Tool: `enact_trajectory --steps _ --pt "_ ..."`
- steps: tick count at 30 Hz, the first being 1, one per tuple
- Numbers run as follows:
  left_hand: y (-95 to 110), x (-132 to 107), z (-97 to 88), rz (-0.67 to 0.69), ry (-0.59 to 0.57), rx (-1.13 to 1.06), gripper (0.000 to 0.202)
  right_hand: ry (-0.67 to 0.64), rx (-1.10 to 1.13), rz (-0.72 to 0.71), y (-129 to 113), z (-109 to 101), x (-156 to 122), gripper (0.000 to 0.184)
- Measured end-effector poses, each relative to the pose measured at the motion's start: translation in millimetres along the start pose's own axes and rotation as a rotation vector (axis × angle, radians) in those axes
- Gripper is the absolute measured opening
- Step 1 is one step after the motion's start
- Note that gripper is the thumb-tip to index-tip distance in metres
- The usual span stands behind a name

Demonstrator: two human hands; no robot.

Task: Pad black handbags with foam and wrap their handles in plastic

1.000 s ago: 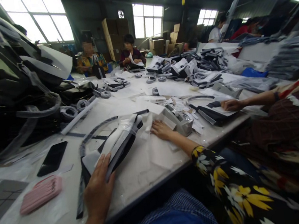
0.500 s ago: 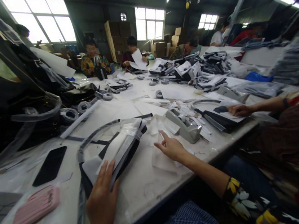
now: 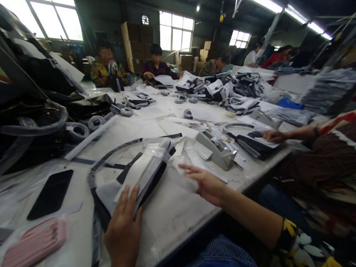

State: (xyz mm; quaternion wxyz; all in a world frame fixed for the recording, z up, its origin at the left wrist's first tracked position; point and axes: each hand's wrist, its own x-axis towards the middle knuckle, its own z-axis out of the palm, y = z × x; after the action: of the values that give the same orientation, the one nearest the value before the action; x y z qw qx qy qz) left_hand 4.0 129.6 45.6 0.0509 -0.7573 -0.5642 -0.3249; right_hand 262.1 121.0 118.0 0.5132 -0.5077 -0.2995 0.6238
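On the table [image 3: 168, 228], the bundle [image 3: 151, 163] slants lengthwise away rightward under flat left fingers [image 3: 122, 206]; right fingers [image 3: 194, 172], hold unclear.

A white table [image 3: 175, 220] bears a bag [image 3: 147, 165] and phone [image 3: 51, 194].

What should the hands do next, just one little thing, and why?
Maybe the right hand could bring the thin pale sheet to the wrapped bundle. The sheet is blurred beside that hand, so I can't tell if it's gripped, but the bundle lies close and the left hand rests on it, which could hold it steady.
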Motion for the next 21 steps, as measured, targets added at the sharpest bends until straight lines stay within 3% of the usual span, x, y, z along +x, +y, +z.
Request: enact_trajectory --steps 3,5,10,13,15,17,19,21 --pt "-2.3 -0.1 2.9 0.004 0.005 -0.04 0.063 -0.055 -0.063 0.182 30.9 5.2 -18.0 0.042" --pt "-2.8 0.3 3.8 0.007 0.008 -0.058 0.062 -0.096 -0.277 0.216 48.4 4.5 -26.5 0.045" --pt "-3.5 3.3 0.3 -0.017 -0.019 -0.056 0.06 -0.241 -1.161 -0.185 51.9 5.9 -41.3 0.051" --pt "-5.7 7.8 -5.9 -0.033 -0.019 -0.058 0.058 -0.129 -1.504 -0.395 45.7 11.2 -34.2 0.046" --pt "-8.3 11.7 -10.4 -0.037 0.012 -0.079 0.057 -0.149 -1.593 -0.58 50.5 14.7 -19.4 0.046" --pt "-11.5 15.4 -14.3 -0.034 0.043 -0.111 0.057 -0.334 -1.595 -0.719 61.9 18.7 1.9 0.056" --pt "-14.3 18.0 -17.0 -0.034 0.056 -0.133 0.057 -0.494 -1.562 -0.758 73.2 24.2 27.1 0.065" --pt "-16.0 19.3 -18.5 -0.043 0.051 -0.134 0.059 -0.534 -1.508 -0.755 77.6 31.5 52.7 0.057"
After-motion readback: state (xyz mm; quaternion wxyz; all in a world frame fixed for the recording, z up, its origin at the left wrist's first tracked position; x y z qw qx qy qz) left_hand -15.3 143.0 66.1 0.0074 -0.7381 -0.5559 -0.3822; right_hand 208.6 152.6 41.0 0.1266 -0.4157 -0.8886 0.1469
